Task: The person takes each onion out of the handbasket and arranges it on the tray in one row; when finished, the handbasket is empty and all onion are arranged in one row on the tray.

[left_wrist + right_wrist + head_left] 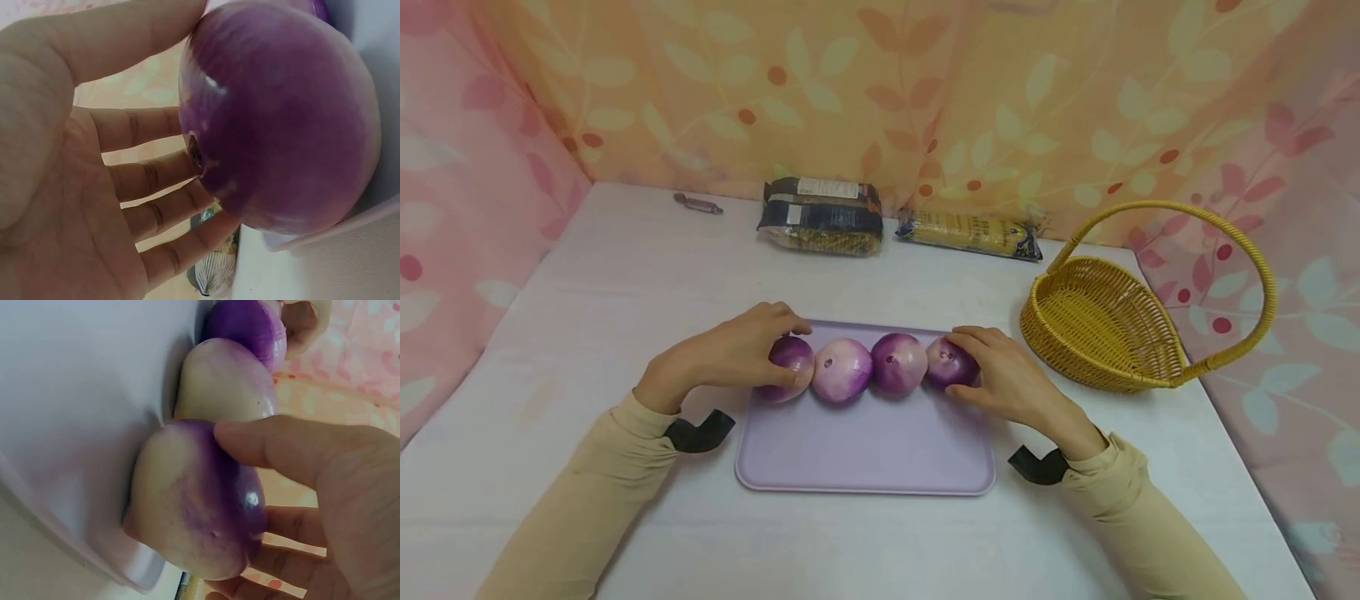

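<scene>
Several glossy purple-and-white onions stand in a touching row along the far side of a lilac tray [865, 454]. My left hand [737, 350] holds the leftmost onion [792, 360], thumb on its near side and fingers at its far side; the left wrist view shows that onion [287, 119] low against the tray. At the right end my right hand [1011, 379] grips another onion [947, 367] between thumb and fingers, its pale underside [169, 487] showing in the right wrist view. Between the hands are a paler onion [842, 372] and a purple onion [898, 365].
A yellow wicker basket [1108, 358] with a tall handle is to the right of the tray. Along the back lie a dark food packet [822, 221], a yellow packet [970, 233] and a small slim object [698, 203]. Patterned curtains [820, 83] enclose the white table [587, 292].
</scene>
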A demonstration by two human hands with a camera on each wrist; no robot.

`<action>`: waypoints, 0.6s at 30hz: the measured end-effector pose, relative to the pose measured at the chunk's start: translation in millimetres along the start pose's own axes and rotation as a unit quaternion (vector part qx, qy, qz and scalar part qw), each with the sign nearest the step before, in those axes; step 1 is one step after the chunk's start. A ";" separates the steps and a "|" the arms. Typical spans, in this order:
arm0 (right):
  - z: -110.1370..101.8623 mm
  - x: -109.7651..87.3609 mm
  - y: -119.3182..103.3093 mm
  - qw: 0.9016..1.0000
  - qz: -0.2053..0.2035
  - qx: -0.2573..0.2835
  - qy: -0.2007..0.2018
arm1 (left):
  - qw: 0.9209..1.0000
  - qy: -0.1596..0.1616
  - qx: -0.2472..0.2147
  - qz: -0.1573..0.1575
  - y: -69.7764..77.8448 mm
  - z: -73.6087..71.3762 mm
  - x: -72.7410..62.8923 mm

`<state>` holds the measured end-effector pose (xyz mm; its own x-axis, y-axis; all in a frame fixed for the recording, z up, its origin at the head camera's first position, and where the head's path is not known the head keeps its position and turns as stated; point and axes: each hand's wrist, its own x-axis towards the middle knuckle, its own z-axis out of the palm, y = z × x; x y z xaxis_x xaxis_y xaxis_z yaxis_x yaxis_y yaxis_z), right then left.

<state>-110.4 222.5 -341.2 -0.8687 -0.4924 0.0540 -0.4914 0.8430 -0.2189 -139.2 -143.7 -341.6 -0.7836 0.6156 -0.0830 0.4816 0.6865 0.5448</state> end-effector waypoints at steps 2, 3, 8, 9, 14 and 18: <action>-0.3 -0.6 -0.3 1.000 0.000 0.001 -0.001 | 1.000 0.001 -0.005 0.004 -0.1 0.4 0.0; -0.4 -0.9 -0.5 1.000 -0.001 0.002 -0.001 | 1.000 0.001 -0.008 0.005 0.0 0.4 0.0; -1.7 -1.7 -0.4 1.000 -0.005 -0.001 0.001 | 1.000 -0.003 -0.017 0.010 0.0 0.6 0.5; -1.9 -1.6 -0.6 1.000 -0.007 -0.001 0.002 | 1.000 -0.003 -0.018 0.010 0.2 0.6 0.6; -0.9 -2.1 0.1 1.000 -0.012 -0.006 0.005 | 1.000 -0.003 -0.017 0.012 0.5 1.1 0.5; -2.2 -2.5 1.2 1.000 -0.002 -0.004 0.004 | 1.000 -0.001 -0.024 0.005 0.6 2.5 0.4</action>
<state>-109.0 225.2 -339.4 -0.8672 -0.4941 0.0622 -0.4953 0.8428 -0.2105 -138.3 -142.0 -343.3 -0.7787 0.6225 -0.0787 0.4691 0.6609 0.5858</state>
